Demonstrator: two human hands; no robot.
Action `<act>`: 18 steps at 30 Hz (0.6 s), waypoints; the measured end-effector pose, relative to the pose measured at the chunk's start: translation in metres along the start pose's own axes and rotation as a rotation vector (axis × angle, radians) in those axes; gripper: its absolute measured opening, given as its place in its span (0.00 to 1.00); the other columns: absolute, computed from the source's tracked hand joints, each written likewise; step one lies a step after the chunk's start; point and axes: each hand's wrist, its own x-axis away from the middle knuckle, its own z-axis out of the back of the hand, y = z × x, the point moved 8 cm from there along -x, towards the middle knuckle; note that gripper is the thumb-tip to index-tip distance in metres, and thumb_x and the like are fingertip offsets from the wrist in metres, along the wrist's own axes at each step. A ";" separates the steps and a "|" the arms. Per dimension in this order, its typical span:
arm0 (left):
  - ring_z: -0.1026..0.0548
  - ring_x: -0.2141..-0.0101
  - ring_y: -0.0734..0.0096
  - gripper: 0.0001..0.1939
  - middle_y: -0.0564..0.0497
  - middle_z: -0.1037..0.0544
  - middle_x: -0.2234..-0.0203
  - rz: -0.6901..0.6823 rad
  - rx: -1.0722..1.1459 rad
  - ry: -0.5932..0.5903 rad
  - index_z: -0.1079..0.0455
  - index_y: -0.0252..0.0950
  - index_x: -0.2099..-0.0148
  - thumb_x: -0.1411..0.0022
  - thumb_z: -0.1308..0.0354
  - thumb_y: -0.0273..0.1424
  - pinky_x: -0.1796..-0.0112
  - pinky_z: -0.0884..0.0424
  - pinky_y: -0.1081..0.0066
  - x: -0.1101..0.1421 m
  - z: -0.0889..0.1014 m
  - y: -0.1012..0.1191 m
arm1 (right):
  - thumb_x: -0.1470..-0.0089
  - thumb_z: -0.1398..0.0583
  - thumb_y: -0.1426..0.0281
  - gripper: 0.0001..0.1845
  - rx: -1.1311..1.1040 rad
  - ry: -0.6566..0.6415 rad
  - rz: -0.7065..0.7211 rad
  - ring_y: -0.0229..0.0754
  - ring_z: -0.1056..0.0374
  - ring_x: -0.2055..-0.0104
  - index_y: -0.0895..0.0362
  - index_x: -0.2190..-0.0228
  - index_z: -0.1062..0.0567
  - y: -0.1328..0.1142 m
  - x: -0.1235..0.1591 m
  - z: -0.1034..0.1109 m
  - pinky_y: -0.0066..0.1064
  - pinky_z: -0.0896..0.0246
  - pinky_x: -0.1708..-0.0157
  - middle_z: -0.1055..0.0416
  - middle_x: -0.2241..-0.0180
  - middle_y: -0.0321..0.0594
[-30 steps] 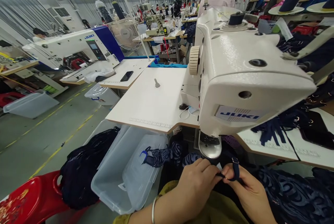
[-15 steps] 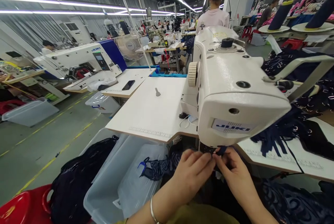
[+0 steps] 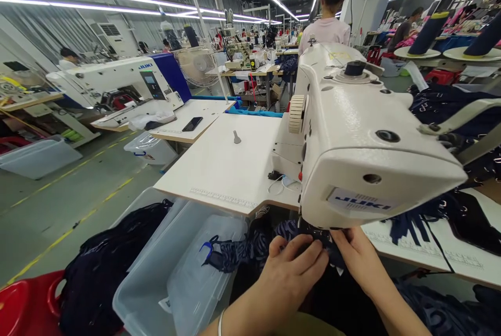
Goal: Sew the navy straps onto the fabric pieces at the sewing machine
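Left hand (image 3: 291, 273): fingers bent and close together, tips resting on the dark navy fabric (image 3: 335, 256) under the near end of the sewing machine head (image 3: 376, 117); thumb's grip, if any, cannot be told. Right hand (image 3: 358, 255): just beside it, thumb and forefinger drawn near each other at the fabric's right edge; tips partly hidden by the machine, so a pinch cannot be confirmed. Patterned navy fabric (image 3: 230, 255) lies left of the left hand, its end over the clear plastic bin (image 3: 135, 286).
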 end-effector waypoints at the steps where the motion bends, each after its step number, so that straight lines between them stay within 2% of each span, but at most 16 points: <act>1: 0.35 0.46 0.67 0.15 0.54 0.29 0.46 0.012 -0.020 0.015 0.33 0.43 0.43 0.30 0.51 0.30 0.53 0.41 0.65 -0.001 0.000 0.000 | 0.45 0.45 0.57 0.17 0.079 0.010 0.017 0.50 0.30 0.56 0.55 0.60 0.28 -0.001 -0.005 0.002 0.41 0.38 0.50 0.25 0.61 0.46; 4: 0.35 0.47 0.67 0.13 0.56 0.28 0.47 0.055 -0.056 0.078 0.31 0.42 0.46 0.30 0.49 0.35 0.53 0.42 0.65 -0.005 0.002 0.000 | 0.48 0.46 0.61 0.15 0.264 0.013 0.073 0.55 0.28 0.58 0.56 0.67 0.25 -0.007 -0.017 0.004 0.46 0.38 0.51 0.23 0.66 0.47; 6: 0.34 0.47 0.67 0.14 0.56 0.27 0.48 0.073 -0.063 0.083 0.31 0.42 0.46 0.30 0.49 0.37 0.54 0.42 0.65 -0.008 0.000 0.000 | 0.51 0.47 0.62 0.16 0.317 0.002 0.123 0.57 0.28 0.57 0.56 0.68 0.24 -0.013 -0.024 0.003 0.48 0.37 0.51 0.22 0.67 0.48; 11: 0.34 0.48 0.66 0.16 0.52 0.27 0.50 0.113 -0.080 0.062 0.32 0.39 0.45 0.31 0.49 0.38 0.54 0.42 0.65 -0.012 -0.003 -0.001 | 0.51 0.47 0.62 0.20 0.354 0.067 0.213 0.58 0.30 0.49 0.58 0.63 0.21 -0.019 -0.030 0.005 0.48 0.37 0.49 0.22 0.58 0.51; 18: 0.35 0.47 0.65 0.17 0.51 0.28 0.50 0.134 -0.074 0.055 0.33 0.39 0.44 0.30 0.51 0.38 0.53 0.43 0.64 -0.013 -0.002 -0.002 | 0.50 0.47 0.62 0.20 0.365 0.118 0.296 0.57 0.31 0.47 0.57 0.62 0.21 -0.020 -0.031 0.004 0.46 0.36 0.49 0.23 0.56 0.50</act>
